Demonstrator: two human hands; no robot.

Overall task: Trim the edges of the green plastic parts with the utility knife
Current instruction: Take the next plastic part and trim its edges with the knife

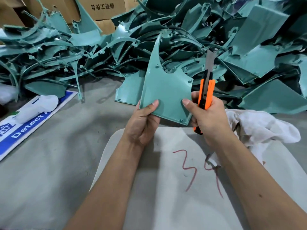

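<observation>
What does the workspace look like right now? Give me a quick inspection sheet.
Surface: pale board marked 34 in red, on grey floor.
Job's things: green plastic part held upright; orange utility knife, blade out, pointing up, clear of the part.
Clutter: white rag; blue sign with white wrapping on it.
Grippers: left hand pinches the part's lower corner; right hand grips the knife, thumb on the part.
Cables: nothing seen.
Surroundings: pile of green parts; cardboard boxes.

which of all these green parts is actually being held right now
The flat green part with the tall pointed tip, raised above the heap: the left hand grips its bottom-left corner and the right thumb touches its lower right edge. The others lie loose.
</observation>
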